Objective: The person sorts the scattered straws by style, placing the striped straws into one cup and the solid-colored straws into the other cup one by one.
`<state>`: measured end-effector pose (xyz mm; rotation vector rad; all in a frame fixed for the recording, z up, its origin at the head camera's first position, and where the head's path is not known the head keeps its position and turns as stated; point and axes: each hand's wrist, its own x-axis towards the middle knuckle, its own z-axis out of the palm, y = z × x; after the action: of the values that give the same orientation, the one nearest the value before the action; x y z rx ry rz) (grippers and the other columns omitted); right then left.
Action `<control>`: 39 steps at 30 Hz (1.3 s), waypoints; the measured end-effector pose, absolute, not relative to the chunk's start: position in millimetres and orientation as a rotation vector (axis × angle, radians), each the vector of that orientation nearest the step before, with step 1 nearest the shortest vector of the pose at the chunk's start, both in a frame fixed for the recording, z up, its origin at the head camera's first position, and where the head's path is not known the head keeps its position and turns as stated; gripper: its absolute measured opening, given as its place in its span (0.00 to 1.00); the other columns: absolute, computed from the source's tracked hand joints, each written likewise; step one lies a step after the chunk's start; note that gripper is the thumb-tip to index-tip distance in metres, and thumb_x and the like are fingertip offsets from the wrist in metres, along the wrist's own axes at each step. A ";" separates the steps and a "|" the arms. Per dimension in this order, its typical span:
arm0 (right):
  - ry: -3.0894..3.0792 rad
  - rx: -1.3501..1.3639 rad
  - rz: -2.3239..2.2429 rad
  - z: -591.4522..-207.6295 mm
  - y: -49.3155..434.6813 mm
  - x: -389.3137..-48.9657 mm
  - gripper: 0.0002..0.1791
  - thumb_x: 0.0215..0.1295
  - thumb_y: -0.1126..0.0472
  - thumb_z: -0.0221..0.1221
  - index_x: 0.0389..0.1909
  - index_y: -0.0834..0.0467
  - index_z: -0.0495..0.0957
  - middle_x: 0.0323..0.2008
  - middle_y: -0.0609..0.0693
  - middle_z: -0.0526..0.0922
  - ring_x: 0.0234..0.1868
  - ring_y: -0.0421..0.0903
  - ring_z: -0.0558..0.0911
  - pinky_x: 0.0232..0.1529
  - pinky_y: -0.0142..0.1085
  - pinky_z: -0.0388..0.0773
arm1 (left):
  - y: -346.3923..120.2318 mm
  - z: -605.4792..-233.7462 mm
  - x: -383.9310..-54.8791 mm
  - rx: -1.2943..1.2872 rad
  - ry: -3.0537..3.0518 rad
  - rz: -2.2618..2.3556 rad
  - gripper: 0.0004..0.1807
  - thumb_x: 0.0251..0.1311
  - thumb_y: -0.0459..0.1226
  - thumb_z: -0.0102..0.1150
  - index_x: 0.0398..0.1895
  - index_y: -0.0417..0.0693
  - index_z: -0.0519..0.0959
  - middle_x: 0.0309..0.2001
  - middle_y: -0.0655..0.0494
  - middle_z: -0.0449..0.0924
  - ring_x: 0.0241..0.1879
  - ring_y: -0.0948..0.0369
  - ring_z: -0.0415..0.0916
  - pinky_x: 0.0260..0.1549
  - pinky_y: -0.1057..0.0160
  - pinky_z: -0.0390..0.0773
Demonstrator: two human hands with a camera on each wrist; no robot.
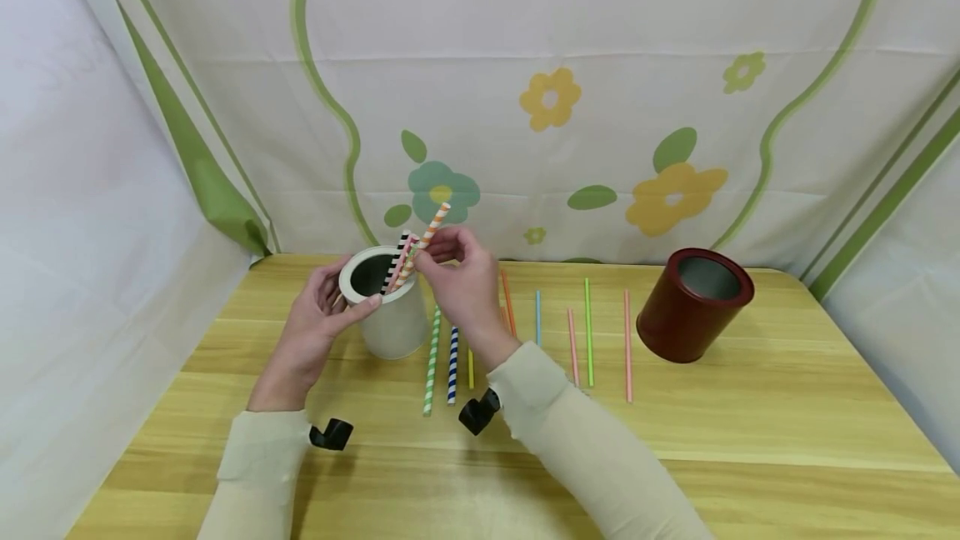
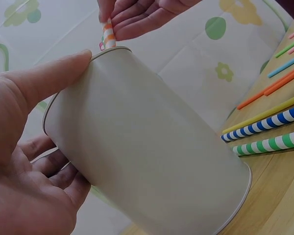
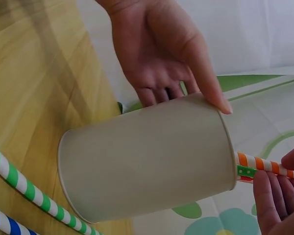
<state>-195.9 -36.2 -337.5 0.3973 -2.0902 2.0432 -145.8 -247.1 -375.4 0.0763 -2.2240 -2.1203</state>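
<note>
A white can (image 1: 393,327) stands upright at the left of the table. My left hand (image 1: 303,340) holds it near the top, thumb on the rim and fingers round the far side. Above the can's mouth, my right hand (image 1: 465,282) pinches an orange-and-white striped paper straw (image 1: 437,222), whose lower end is inside the can. Beside it a black-and-white striped straw (image 1: 393,263) leans out over the rim, along with a pinkish straw (image 1: 405,255). In the right wrist view a green dotted straw (image 3: 246,171) also sticks out of the can.
Right of the white can lie a green-and-white striped straw (image 1: 431,369), a blue-and-white striped straw (image 1: 452,367), a yellow straw (image 1: 471,369) and several plain coloured straws, including a light green one (image 1: 588,332). A dark red can (image 1: 675,319) stands farther right. A flowered curtain (image 1: 480,132) hangs behind the table.
</note>
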 end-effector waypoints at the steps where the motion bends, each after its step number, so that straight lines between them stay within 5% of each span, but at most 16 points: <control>1: -2.104 0.405 2.036 -338.8 -37.7 -195.8 0.11 0.66 0.66 0.69 0.47 0.61 0.83 0.43 0.56 0.89 0.42 0.44 0.85 0.45 0.29 0.88 | -247.1 -375.5 -145.8 0.076 -2.223 -2.120 0.46 0.70 0.32 0.70 0.85 0.46 0.54 0.85 0.50 0.57 0.84 0.56 0.55 0.86 0.60 0.57; 33: -2.228 0.458 1.953 -347.1 -42.7 -187.6 0.09 0.71 0.57 0.70 0.46 0.56 0.85 0.40 0.51 0.89 0.41 0.41 0.84 0.44 0.29 0.87 | -247.3 -376.8 -145.7 0.071 -2.205 -2.144 0.47 0.70 0.31 0.70 0.86 0.47 0.54 0.86 0.51 0.56 0.85 0.56 0.52 0.86 0.59 0.56; 39: -2.222 0.435 2.029 -351.5 -35.7 -188.2 0.08 0.73 0.58 0.68 0.46 0.57 0.85 0.40 0.53 0.88 0.39 0.47 0.87 0.40 0.33 0.91 | -247.3 -376.8 -145.9 0.074 -2.204 -2.140 0.47 0.70 0.31 0.70 0.86 0.47 0.54 0.85 0.51 0.56 0.85 0.56 0.53 0.86 0.59 0.56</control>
<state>-188.2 -35.7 -351.5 0.4352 -2.2220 2.0291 -145.9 -247.3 -376.8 0.0740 -2.2039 -2.1398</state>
